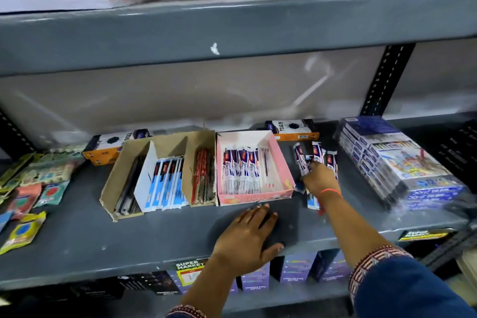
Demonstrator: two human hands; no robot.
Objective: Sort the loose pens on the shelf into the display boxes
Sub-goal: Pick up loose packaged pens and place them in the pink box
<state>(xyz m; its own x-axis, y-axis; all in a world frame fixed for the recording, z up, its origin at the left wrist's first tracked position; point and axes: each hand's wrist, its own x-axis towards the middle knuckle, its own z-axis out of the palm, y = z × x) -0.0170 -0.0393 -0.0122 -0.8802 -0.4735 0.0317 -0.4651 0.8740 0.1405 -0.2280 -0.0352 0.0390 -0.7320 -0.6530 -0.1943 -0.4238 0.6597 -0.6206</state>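
Loose wrapped pens lie in a pile on the grey shelf, right of a pink display box that holds several matching pens. My right hand reaches into the pile and grips a few of the wrapped pens. Palm down, my left hand rests flat on the shelf in front of the pink box, holding nothing. Left of the pink box stand a brown box of red pens, a white box of blue pens and a brown box of dark pens.
Stacked crayon packs fill the shelf's right end. Small packets lie scattered at the left. Two orange-and-black boxes sit behind the display boxes. The upper shelf's beam hangs overhead with white paper stacks on it.
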